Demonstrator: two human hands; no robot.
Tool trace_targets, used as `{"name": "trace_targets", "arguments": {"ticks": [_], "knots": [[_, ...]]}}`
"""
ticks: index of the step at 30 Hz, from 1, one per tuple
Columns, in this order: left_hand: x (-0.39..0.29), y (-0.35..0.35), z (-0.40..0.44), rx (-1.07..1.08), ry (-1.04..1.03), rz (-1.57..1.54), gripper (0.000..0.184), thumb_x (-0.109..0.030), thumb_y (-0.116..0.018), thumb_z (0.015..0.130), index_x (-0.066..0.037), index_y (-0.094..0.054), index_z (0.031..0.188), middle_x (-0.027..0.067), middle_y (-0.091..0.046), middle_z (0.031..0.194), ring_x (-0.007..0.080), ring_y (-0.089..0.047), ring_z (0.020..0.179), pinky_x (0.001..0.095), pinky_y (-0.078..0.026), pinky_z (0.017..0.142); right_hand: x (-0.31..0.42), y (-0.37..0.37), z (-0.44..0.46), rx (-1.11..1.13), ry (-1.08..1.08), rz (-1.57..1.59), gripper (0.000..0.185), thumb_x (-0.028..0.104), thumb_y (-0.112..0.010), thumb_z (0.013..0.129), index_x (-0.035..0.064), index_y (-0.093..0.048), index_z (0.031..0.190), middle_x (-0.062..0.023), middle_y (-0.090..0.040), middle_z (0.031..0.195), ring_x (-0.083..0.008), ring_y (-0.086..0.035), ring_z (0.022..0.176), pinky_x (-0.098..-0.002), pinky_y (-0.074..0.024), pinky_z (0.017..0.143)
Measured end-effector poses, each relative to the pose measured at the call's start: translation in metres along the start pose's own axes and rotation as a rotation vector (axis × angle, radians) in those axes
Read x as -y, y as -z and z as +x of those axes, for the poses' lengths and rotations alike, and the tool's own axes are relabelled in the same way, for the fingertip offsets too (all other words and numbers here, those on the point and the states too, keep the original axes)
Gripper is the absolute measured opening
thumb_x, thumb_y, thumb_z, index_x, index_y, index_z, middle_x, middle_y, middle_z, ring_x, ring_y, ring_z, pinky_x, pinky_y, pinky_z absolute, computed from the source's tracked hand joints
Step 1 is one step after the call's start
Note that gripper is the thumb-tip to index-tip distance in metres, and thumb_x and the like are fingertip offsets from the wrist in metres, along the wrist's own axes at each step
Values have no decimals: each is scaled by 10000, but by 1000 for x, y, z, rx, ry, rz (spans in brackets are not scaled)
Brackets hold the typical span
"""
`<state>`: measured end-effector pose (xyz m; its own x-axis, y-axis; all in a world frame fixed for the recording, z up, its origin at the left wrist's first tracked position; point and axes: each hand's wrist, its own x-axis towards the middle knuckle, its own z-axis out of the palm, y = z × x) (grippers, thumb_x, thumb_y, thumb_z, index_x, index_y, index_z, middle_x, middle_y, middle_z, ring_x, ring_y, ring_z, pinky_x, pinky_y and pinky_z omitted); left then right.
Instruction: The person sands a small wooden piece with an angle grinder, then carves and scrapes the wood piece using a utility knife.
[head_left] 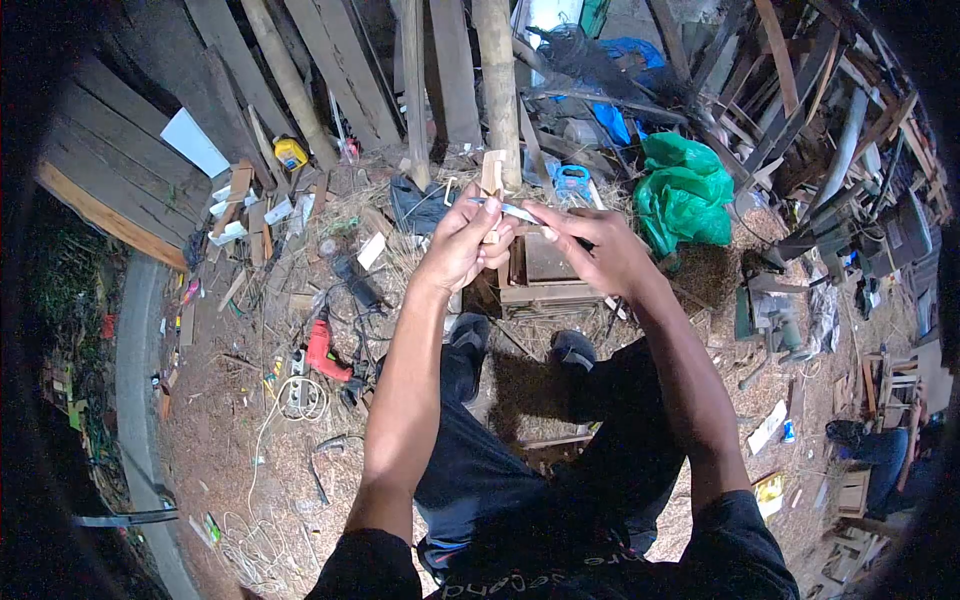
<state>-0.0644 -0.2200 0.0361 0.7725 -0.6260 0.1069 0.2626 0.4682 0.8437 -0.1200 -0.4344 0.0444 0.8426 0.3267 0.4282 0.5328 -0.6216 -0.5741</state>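
In front of me, my left hand (468, 245) is closed around a small pale piece of wood (493, 168), whose upper end sticks up past the fingers. Across that wood lies a thin, light-coloured blade-like strip (517, 212); its exact kind is too small to make out. The fingers of my right hand (598, 243) pinch the strip's right end. Both hands are close together, above a low wooden box-like block (552, 262) on the ground. Fingers hide the lower part of the wood.
A red power drill (325, 350) and a white power strip (298, 397) with a coiled cord lie at left. A green plastic bag (684, 190) sits at right. Planks (345, 70) lean at the back. Wood scraps and shavings cover the ground. Another person's leg (885, 460) shows at far right.
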Motion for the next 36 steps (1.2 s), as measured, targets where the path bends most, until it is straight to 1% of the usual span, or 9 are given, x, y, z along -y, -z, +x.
{"name": "trace_targets", "arguments": {"ticks": [5,8,10,14,17,20,23,26,36], "knots": [[-1,5,1,40,-2,-28,396,-344,-498,1011,-141,-402,1338,-22,-457,732,37,-309,482,199,-225,417,5,-3,1,-70,50,11,432,155,-578,902,274,-588,1317,-170,-608,714,-349,-592,613,-423,-475,587],[1,4,3,-16,-57,135,357,-372,-490,1011,-101,-446,1239,-40,-450,689,34,-319,482,205,-230,411,7,-1,1,0,-47,-113,430,166,-582,902,276,-585,1318,-166,-609,709,-349,-600,618,-427,-478,580],[4,1,4,-80,-68,151,331,-406,-471,1012,-80,-492,1064,-49,-434,644,34,-319,471,210,-237,407,7,-4,1,-33,-11,-109,439,173,-580,903,283,-574,1328,-160,-600,699,-351,-603,619,-436,-478,579],[13,7,7,-105,-82,209,469,-476,-429,1012,-96,-465,740,-56,-393,568,39,-304,434,220,-246,400,13,-4,2,-49,0,-128,504,102,-600,872,251,-563,1352,-165,-513,625,-288,-493,522,-390,-431,555],[10,4,7,-113,-79,268,537,-508,-412,1008,-112,-436,647,-64,-356,529,45,-286,411,226,-245,392,6,-8,2,-88,47,-134,514,98,-603,868,258,-561,1354,-150,-510,623,-282,-496,524,-383,-426,542],[14,14,8,-95,-54,230,381,-465,-413,1017,-132,-438,834,-37,-419,611,45,-302,420,220,-249,384,7,-9,1,-91,27,-139,518,98,-606,865,264,-560,1354,-139,-506,619,-286,-505,530,-388,-421,531],[13,14,7,-134,-30,211,375,-467,-413,1018,-139,-442,838,-39,-419,604,42,-305,413,220,-241,376,10,-9,1,-121,39,-163,514,103,-614,861,265,-566,1347,-132,-510,620,-287,-514,531,-397,-423,524],[11,15,6,-107,-24,249,368,-479,-436,1006,-147,-445,850,-40,-430,614,36,-308,411,215,-242,374,14,-8,1,-116,-30,-217,414,215,-593,898,339,-592,1293,-174,-623,740,-380,-621,606,-468,-496,557],[9,-3,6,-333,1,164,385,-511,-450,991,-149,-444,861,-46,-443,630,27,-300,420,202,-234,377,22,-13,0,-133,-79,-249,416,186,-584,886,303,-605,1285,-189,-654,812,-393,-636,638,-483,-527,608]]}}
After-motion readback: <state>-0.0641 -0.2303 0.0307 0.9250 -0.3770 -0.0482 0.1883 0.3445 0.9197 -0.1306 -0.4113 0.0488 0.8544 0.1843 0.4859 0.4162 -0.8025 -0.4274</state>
